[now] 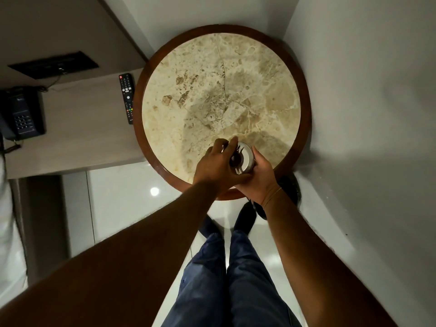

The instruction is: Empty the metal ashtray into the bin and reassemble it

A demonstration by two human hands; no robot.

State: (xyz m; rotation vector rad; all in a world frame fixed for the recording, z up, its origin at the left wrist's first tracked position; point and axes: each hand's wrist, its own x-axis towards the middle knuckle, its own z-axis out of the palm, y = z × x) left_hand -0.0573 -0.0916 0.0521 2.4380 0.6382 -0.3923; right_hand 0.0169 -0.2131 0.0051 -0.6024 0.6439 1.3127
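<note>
Just below the middle of the frame, the metal ashtray (244,159) is being held between both hands — the right hand (262,175) is cupped around its side, the left hand (217,164) is curled over its top, maybe on the lid.

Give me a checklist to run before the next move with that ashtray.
1. Ashtray held in both hands: ok, left hand on top, right hand cupping the side.
2. Ashtray over the table, near its front edge: ok.
3. Lid seated on the base: cannot tell, fingers cover the join.
4. Contents emptied: cannot tell, inside hidden.
5. Bin within reach: cannot tell, only a dark object shows below the table.
6. Tabletop free for setting down: ok, the remote lies on the desk beside it.
</note>
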